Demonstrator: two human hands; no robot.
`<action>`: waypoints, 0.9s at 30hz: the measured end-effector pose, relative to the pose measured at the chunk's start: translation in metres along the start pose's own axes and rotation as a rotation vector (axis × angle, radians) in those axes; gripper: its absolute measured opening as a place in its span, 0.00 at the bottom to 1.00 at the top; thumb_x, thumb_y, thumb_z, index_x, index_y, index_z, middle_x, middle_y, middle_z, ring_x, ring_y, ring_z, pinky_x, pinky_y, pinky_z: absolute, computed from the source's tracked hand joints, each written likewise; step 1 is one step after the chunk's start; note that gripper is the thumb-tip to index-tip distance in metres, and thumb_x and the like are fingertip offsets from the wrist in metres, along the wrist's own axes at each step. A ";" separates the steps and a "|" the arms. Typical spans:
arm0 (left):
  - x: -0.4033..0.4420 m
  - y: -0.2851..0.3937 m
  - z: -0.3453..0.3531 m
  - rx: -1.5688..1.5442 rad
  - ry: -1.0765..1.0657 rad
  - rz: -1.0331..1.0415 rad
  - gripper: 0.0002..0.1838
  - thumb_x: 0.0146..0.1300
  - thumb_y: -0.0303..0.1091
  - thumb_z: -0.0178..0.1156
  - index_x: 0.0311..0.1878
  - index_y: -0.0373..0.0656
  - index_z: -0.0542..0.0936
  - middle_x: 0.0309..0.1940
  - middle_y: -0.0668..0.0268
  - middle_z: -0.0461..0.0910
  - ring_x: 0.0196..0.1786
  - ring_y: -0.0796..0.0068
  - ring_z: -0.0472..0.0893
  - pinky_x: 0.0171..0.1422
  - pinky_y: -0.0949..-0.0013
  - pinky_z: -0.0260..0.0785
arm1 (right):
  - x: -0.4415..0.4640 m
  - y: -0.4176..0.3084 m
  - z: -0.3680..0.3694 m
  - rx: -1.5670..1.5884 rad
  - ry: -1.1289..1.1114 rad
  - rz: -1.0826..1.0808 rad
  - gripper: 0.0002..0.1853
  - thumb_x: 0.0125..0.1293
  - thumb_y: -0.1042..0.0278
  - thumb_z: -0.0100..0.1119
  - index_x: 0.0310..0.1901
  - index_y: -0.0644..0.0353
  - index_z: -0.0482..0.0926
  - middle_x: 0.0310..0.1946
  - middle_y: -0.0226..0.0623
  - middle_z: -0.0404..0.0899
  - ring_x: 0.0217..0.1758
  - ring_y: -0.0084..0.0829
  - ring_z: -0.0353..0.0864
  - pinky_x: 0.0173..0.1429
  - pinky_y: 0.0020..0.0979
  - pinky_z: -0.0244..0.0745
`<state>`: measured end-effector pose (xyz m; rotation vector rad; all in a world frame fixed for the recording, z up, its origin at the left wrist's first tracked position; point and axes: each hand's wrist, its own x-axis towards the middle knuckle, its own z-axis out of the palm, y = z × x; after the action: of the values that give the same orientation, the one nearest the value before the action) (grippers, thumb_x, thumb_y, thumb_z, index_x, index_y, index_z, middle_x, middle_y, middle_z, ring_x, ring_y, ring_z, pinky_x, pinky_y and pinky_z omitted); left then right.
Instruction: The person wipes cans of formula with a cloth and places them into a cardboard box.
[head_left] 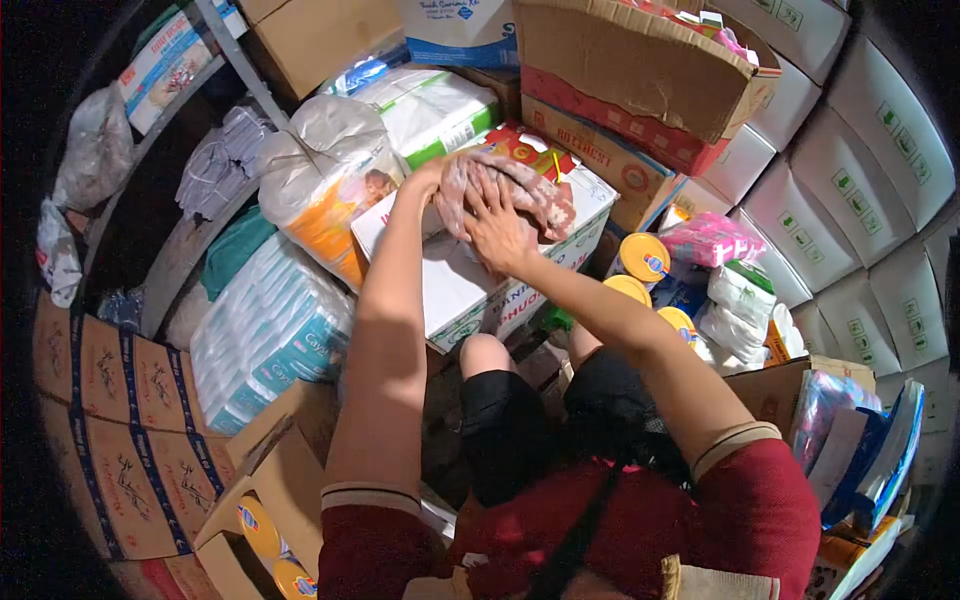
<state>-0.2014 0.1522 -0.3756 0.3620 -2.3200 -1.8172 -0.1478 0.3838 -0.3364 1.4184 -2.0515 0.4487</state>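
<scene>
A brown-and-white patterned cloth [548,205] lies bunched on top of a white printed carton [440,285] in front of my knees. My right hand [497,232] rests on the cloth, fingers spread and stretched out over it. At the cloth's left edge is my left hand [432,182], its fingers hidden by the folds, so its grip does not show. Behind the cloth, a red package [520,143] with yellow marks lies on the same carton.
Left of the carton stand a bag with an orange print [335,215] and wrapped tissue packs [275,330]. Several yellow-lidded tins [643,257] stand to the right. An opened cardboard box [640,70] is at the back. White boxes [850,200] are stacked along the right.
</scene>
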 end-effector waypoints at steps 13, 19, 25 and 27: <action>-0.060 0.062 0.010 -0.008 0.178 -0.407 0.32 0.61 0.55 0.41 0.64 0.46 0.56 0.58 0.49 0.62 0.55 0.48 0.66 0.50 0.42 0.65 | -0.063 0.037 0.006 0.460 0.343 0.230 0.17 0.52 0.71 0.53 0.45 0.64 0.73 0.49 0.50 0.68 0.52 0.50 0.66 0.58 0.45 0.59; -0.077 0.068 0.020 -0.074 0.205 -0.350 0.31 0.63 0.51 0.41 0.66 0.49 0.51 0.66 0.54 0.50 0.66 0.44 0.52 0.53 0.35 0.60 | 0.029 0.058 0.022 0.904 0.246 0.740 0.28 0.62 0.52 0.43 0.56 0.68 0.64 0.51 0.56 0.68 0.55 0.50 0.66 0.58 0.36 0.60; -0.104 0.070 0.015 -0.144 0.175 -0.319 0.31 0.65 0.49 0.41 0.69 0.57 0.45 0.68 0.58 0.45 0.68 0.47 0.49 0.55 0.35 0.57 | -0.007 0.068 0.107 0.824 -0.011 1.030 0.34 0.63 0.47 0.32 0.64 0.63 0.49 0.45 0.64 0.71 0.52 0.58 0.69 0.59 0.46 0.59; -0.102 0.071 0.018 -0.140 0.176 -0.342 0.31 0.65 0.48 0.41 0.68 0.59 0.44 0.68 0.60 0.49 0.66 0.52 0.55 0.56 0.39 0.57 | -0.027 0.078 0.114 0.789 -0.029 0.987 0.34 0.63 0.46 0.32 0.64 0.62 0.49 0.47 0.64 0.70 0.53 0.56 0.69 0.59 0.45 0.59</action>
<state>-0.1146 0.2147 -0.3092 0.9046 -2.0968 -1.9864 -0.2454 0.3665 -0.4366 0.6047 -2.6231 1.7839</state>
